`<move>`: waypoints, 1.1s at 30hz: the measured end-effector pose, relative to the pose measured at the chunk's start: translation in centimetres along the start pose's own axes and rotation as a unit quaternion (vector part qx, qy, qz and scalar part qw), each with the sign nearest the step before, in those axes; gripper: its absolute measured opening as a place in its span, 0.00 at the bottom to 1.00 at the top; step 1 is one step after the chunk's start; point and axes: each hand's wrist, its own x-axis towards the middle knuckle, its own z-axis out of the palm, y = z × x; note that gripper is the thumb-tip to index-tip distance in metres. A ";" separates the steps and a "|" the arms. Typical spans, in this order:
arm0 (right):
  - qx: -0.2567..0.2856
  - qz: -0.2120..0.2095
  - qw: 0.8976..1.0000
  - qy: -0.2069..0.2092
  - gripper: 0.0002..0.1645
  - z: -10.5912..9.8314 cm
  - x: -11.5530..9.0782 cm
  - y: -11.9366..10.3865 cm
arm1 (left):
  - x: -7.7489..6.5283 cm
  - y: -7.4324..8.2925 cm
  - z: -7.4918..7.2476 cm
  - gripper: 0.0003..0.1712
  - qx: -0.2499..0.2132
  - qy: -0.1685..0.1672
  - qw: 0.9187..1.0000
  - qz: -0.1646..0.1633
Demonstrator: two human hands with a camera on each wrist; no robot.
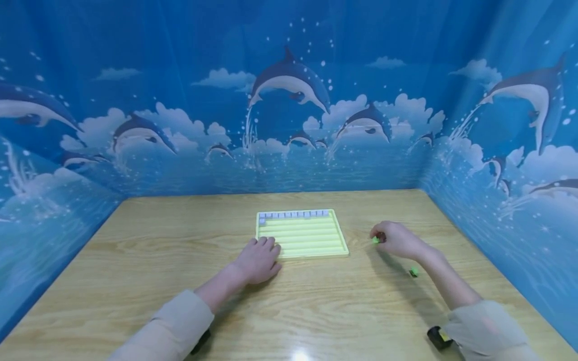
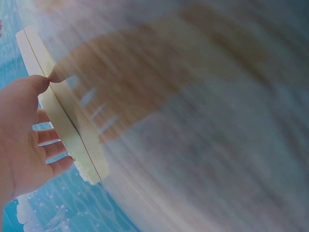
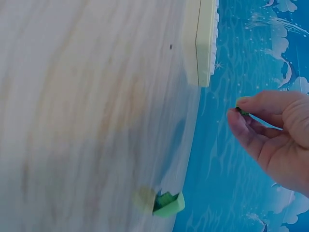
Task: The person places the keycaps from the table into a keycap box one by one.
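Observation:
A pale yellow-green tray (image 1: 311, 239) with ridged rows lies mid-table; small pale lavender keycaps (image 1: 293, 215) line its back row, and one sits at the left of the second row. My left hand (image 1: 257, 261) rests at the tray's front left corner, with its thumb (image 2: 39, 84) against the front edge and the fingers extended over the side. Right of the tray, my right hand (image 1: 399, 240) pinches a small green keycap (image 3: 243, 111) between thumb and fingertips, mostly hidden by them. Another green keycap (image 3: 169, 205) lies tipped on the table below that hand, its hollow side showing.
The wooden table (image 1: 316, 311) runs back to a blue dolphin-print curtain (image 1: 203, 165), which also closes off both sides. Dark wrist-worn devices show under the sleeves, one of them (image 1: 439, 337) at the right cuff. A tiny dark speck (image 3: 171, 47) marks the tabletop near the tray.

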 end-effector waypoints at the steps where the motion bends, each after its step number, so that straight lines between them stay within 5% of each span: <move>1: 0.006 0.000 1.000 0.004 0.14 0.1 0.1 0.0 | 0.0 0.0 0.0 0.26 -0.001 -0.001 1.000 -0.001; 15: 0.046 -0.026 0.997 0.062 0.11 0.9 1.4 -1.3 | 0.0 0.0 0.0 0.26 -0.007 -0.002 1.000 0.000; 33: 0.053 -0.066 0.995 0.056 0.11 1.8 3.1 -3.8 | 0.0 0.0 0.0 0.25 -0.006 -0.005 1.000 0.000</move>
